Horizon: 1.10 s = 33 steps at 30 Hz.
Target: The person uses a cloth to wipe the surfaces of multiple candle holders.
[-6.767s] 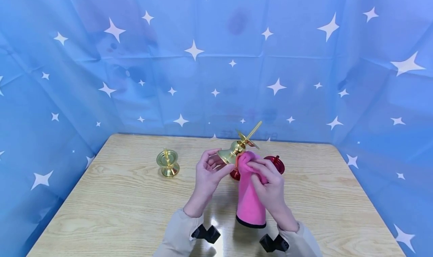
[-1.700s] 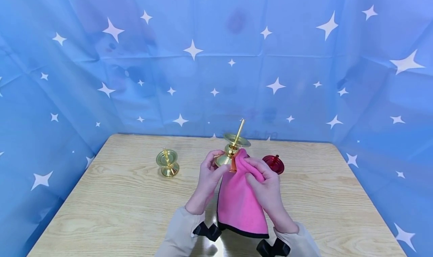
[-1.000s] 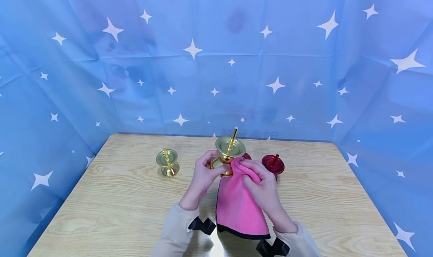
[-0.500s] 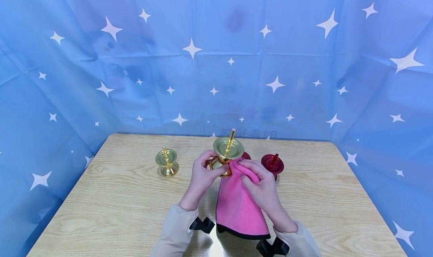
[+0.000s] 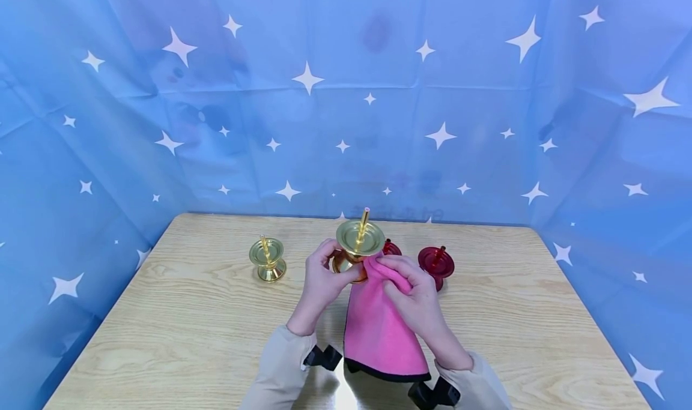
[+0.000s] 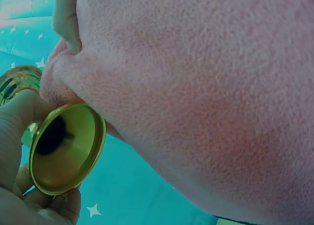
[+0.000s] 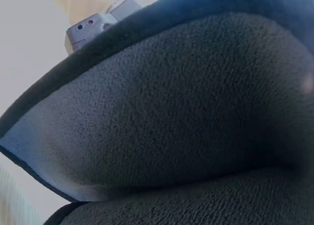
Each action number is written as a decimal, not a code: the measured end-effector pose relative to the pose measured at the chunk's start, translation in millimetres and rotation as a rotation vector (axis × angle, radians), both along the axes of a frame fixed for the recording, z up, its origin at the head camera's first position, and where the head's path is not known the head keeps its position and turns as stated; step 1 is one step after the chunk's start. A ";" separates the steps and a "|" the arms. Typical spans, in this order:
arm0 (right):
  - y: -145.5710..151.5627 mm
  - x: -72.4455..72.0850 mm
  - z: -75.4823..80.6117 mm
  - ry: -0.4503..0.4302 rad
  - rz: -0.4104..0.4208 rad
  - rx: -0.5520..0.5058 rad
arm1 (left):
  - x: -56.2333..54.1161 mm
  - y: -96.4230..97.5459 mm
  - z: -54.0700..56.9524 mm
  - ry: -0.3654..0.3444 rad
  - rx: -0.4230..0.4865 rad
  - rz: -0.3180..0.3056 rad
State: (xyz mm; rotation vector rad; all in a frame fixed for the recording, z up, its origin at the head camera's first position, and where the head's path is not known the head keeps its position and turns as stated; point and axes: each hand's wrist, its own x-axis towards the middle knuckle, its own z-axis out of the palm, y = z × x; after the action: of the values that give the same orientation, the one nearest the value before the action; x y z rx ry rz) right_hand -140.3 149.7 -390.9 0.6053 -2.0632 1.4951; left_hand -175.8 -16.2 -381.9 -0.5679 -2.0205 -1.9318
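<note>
A gold candle holder [image 5: 360, 238], with a shallow dish, a central stem and a flared base, is held above the table. My left hand [image 5: 324, 281] grips its base between thumb and fingers. In the left wrist view the hollow underside of the base [image 6: 68, 149] faces the camera. My right hand [image 5: 413, 293] pinches a bunched pink cloth [image 5: 381, 332] with black edging. The cloth's top touches the holder just below its dish, and the rest hangs down. In the right wrist view the cloth [image 7: 171, 97] covers most of the picture and hides the fingers.
Another gold candle holder [image 5: 267, 259] stands upright at the left of the wooden table [image 5: 189, 326]. A red candle holder [image 5: 437, 263] stands to the right. A second red one [image 5: 391, 248] is partly hidden behind the right hand. A blue starred curtain [image 5: 346, 98] closes off the back and sides.
The gold holder has gone from leaning right, base toward the left hand, to nearly upright, and has shifted slightly left. The cloth has spread out below the right hand. Both hands keep their hold.
</note>
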 end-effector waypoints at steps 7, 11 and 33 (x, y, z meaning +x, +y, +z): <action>0.1 0.0 0.1 -0.004 -0.034 -0.005 | -3.4 -0.1 -5.1 -0.041 0.030 0.036; 2.4 1.4 1.0 0.011 -0.059 -0.015 | -7.7 -1.3 -9.6 -0.061 0.056 0.067; 28.9 18.8 15.7 0.006 -0.116 -0.019 | -37.9 -9.8 -63.5 -0.171 -0.008 0.225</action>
State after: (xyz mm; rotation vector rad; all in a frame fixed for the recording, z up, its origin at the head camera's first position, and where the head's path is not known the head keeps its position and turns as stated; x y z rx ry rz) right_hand -121.4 178.7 -375.2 0.4735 -2.0409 1.4433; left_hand -213.7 -26.0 -445.3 -0.1715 -2.0921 -1.8921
